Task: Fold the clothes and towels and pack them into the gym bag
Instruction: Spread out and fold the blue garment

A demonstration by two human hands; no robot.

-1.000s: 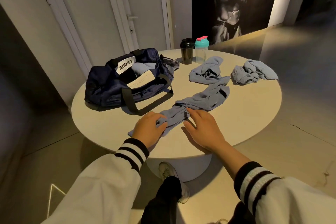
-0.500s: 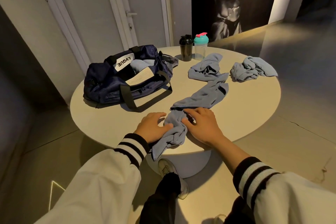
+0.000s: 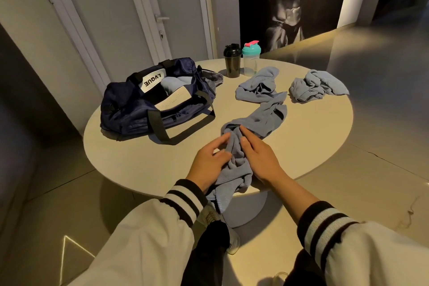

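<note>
A long blue-grey towel (image 3: 255, 121) lies bunched across the round white table (image 3: 301, 137), its near end hanging over the front edge. My left hand (image 3: 209, 160) grips that near end from the left, and my right hand (image 3: 260, 158) presses on it from the right, fingers on the cloth. An open navy gym bag (image 3: 139, 109) sits at the table's left with a light blue cloth (image 3: 173, 85) inside. Two more crumpled blue-grey towels lie further back, one (image 3: 257, 86) in the middle and one (image 3: 318, 86) at the right.
A black shaker bottle (image 3: 232, 60) and a clear shaker with a teal lid (image 3: 251, 58) stand at the table's far edge. The bag's strap (image 3: 183, 130) loops onto the tabletop. White doors (image 3: 176, 7) stand behind the table. My shoe (image 3: 233, 242) shows under it.
Both hands have pulled the towel's near end toward me, so it now hangs over the table's front edge. The camera view has shifted slightly.
</note>
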